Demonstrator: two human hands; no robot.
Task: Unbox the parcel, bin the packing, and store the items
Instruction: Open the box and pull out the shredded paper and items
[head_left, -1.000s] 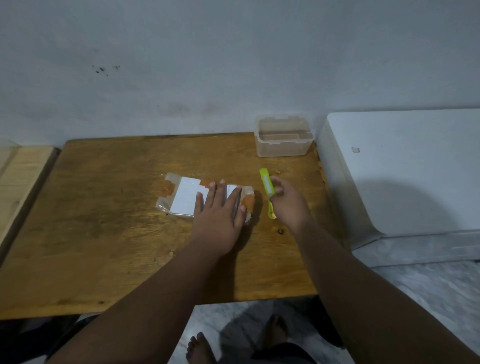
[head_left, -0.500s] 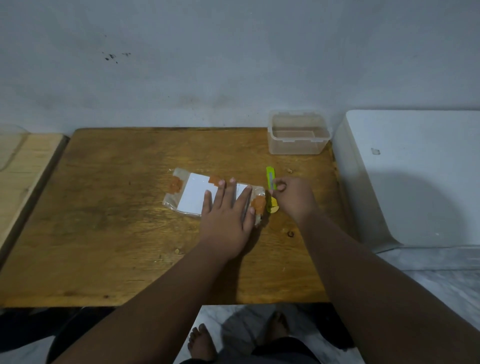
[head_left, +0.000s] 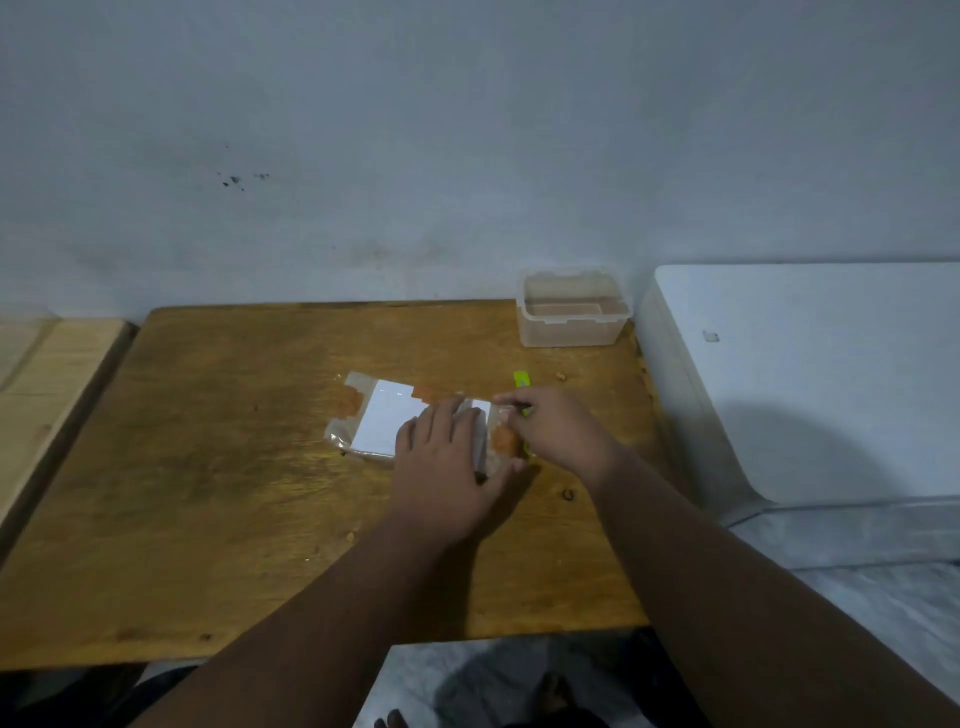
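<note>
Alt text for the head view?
Left hand presses flat on a taped parcel on a wooden table; right hand holds a green cutter at the parcel's right end. A clear tub stands at the table's far right corner.

We face a pale grey plastered wall (head_left: 467, 130) filling the upper half of the frame, with dark specks (head_left: 241, 179) at its upper left. Below stands a worn brown wooden table (head_left: 234, 493). A light bare-wood surface (head_left: 47, 364) lies at the left edge, a white boxy cabinet (head_left: 805, 389) at right, and grey marbled floor (head_left: 883, 597) at lower right. The light is dim.
</note>
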